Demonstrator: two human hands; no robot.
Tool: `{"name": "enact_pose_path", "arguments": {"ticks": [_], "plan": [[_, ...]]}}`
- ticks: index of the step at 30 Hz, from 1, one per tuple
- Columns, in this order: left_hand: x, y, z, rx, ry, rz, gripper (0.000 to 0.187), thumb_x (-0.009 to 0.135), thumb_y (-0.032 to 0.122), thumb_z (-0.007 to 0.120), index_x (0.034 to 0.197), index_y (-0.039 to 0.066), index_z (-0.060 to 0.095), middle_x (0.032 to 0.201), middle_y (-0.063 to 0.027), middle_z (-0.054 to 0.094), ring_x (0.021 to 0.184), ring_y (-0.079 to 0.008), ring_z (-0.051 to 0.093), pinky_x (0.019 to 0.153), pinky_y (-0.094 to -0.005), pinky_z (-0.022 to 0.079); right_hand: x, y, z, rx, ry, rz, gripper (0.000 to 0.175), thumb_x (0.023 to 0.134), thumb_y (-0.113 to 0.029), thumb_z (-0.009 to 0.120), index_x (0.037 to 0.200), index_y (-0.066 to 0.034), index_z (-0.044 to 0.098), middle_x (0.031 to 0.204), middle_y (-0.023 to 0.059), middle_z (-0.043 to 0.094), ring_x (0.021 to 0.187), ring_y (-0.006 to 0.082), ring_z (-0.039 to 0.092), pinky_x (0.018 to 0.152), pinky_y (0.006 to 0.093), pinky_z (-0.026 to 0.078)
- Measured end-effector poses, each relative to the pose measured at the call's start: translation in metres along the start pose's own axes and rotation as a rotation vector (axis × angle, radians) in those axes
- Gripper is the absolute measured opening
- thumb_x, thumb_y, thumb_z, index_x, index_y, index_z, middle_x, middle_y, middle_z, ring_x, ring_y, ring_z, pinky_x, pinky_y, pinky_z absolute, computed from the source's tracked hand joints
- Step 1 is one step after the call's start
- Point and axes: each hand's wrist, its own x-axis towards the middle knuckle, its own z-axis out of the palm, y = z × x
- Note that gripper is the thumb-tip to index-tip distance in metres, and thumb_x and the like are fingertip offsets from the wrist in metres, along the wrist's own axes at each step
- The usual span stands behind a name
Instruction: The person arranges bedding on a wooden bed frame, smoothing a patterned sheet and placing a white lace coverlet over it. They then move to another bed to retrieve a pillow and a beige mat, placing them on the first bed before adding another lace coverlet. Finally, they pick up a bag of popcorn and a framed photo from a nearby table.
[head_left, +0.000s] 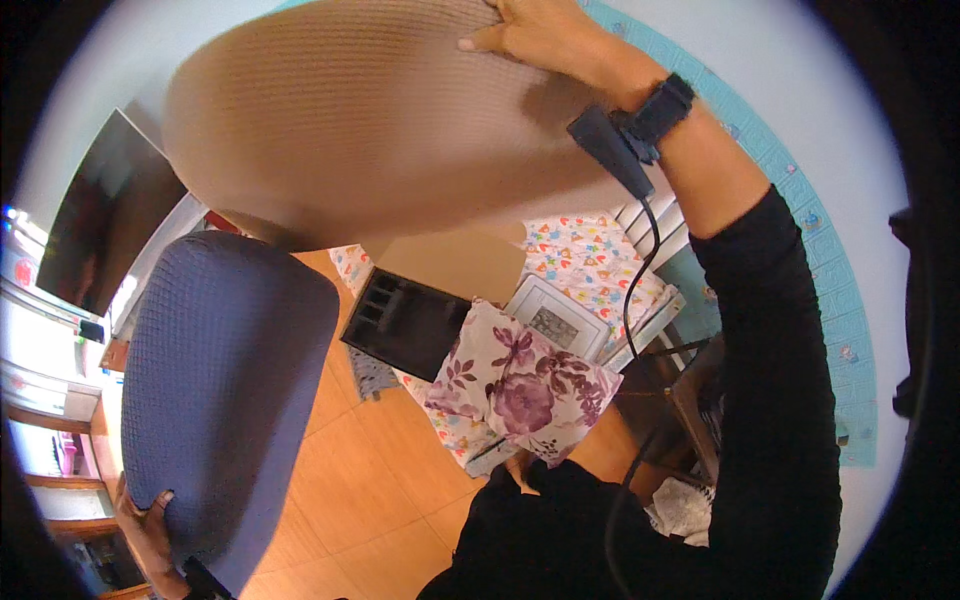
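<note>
My left hand grips the lower end of a long blue cushion with a textured fabric cover, which stands on end at the left. At the top, my right hand is on the edge of a large beige ribbed cushion, its thumb and a finger over the fabric; the other fingertips are cut off by the picture's edge. The two cushions come together near the upper left. Below them lie a floral pillow or cloth, a black compartment tray and a white framed panel.
A table with a patterned cloth stands before me, above a tiled floor. A large dark screen and shelves are at the left. A black cable hangs from the device at my right wrist.
</note>
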Motion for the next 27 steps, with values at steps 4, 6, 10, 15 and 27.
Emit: {"name": "enact_pose_path", "arguments": {"ticks": [4,6,10,15,27], "plan": [[-0.013,0.013,-0.005,-0.091,-0.072,0.058,0.045,0.077,0.014,0.075,0.115,-0.006,0.061,0.110,-0.0155,0.065,0.098,-0.0277,0.060,0.090,-0.0360,0.046,-0.042,-0.019,-0.019,0.325,0.145,-0.008,0.023,0.081,-0.020,0.072,0.086,0.0009,0.063,0.080,0.0217,0.065,0.078,0.0370,0.065,0.073,0.0436,0.051],[-0.017,0.017,-0.008,-0.048,-0.039,0.091,0.042,0.078,0.012,0.074,0.113,-0.006,0.061,0.109,-0.0147,0.065,0.095,-0.0269,0.061,0.089,-0.0361,0.046,-0.072,-0.029,-0.022,0.439,0.206,0.002,0.020,0.085,-0.021,0.070,0.088,-0.0014,0.065,0.079,0.0197,0.067,0.075,0.0346,0.065,0.073,0.0426,0.053],[-0.025,0.027,-0.014,-0.091,0.047,0.136,0.041,0.080,0.011,0.073,0.113,-0.008,0.061,0.106,-0.0144,0.065,0.097,-0.0264,0.060,0.091,-0.0364,0.045,-0.148,-0.055,-0.039,0.465,0.213,0.294,0.032,0.082,-0.022,0.072,0.102,0.0019,0.065,0.082,0.0150,0.067,0.074,0.0202,0.065,0.067,0.0339,0.050],[-0.033,0.053,-0.013,-0.049,0.037,0.182,0.048,0.079,0.023,0.077,0.115,-0.005,0.061,0.109,-0.0170,0.065,0.099,-0.0284,0.061,0.092,-0.0411,0.045,-0.232,-0.102,-0.073,0.676,0.250,0.490,0.031,0.086,-0.019,0.070,0.103,0.0061,0.065,0.079,0.0138,0.069,0.071,0.0150,0.066,0.063,0.0297,0.050],[-0.009,0.079,-0.002,0.083,-0.348,0.668,0.062,0.062,0.008,0.081,0.118,-0.005,0.058,0.106,-0.0184,0.062,0.101,-0.0335,0.056,0.091,-0.0407,0.042,-0.384,-0.237,-0.175,0.608,0.237,0.901,0.027,0.081,-0.013,0.076,0.097,0.0066,0.066,0.083,0.0113,0.067,0.076,0.0136,0.063,0.061,0.0307,0.051]]}}
